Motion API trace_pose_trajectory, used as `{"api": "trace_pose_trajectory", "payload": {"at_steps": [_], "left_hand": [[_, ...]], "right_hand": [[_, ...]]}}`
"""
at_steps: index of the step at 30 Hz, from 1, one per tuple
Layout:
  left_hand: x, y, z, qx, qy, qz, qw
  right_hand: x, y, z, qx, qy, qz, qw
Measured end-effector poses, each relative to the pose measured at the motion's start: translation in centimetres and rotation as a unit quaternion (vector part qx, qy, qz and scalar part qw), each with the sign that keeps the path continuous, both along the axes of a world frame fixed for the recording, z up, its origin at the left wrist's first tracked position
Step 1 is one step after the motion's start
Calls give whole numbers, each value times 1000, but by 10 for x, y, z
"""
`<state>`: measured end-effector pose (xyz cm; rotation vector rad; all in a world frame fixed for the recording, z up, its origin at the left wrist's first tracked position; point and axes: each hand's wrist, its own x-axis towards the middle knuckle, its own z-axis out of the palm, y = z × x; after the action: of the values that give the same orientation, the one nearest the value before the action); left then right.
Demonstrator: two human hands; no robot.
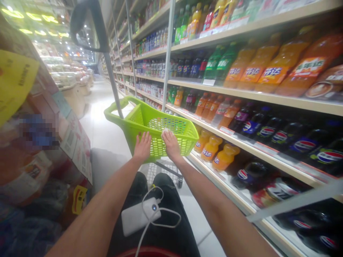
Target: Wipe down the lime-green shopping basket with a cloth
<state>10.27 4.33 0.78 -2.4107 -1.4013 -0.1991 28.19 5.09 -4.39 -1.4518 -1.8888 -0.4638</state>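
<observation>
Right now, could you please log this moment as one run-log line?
left hand: on green wheeled shopping basket | right hand: on basket rim | beside: bottled-drink shelves

Lime-green latticed cart (160, 142) at center; orange bottles (265, 73) with yellow-and-blue labels line the right shelves above dark bottles (302, 146) banded red, white and blue. Near, a white power bank (140, 216) lies on black trousers (177, 232); yellow sign (13, 82) left.

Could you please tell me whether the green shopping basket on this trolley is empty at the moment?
The green shopping basket looks empty: bare mesh shows inside, with no goods on its floor.
</observation>
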Motion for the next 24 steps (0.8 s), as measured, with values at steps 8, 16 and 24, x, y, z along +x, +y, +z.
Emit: {"api": "trace_pose_trajectory", "payload": {"at_steps": [8,16,24], "left_hand": [[-7,9,-15,-4,7,-6,1000],[-19,11,-24,11,-3,0,1000],[-30,16,-20,13,-22,15,1000]], "right_hand": [[-11,3,-55,-46,-42,2,998],[-18,-6,-46,-8,-61,50,997],[-43,18,-3,4,-40,23,999]]}}
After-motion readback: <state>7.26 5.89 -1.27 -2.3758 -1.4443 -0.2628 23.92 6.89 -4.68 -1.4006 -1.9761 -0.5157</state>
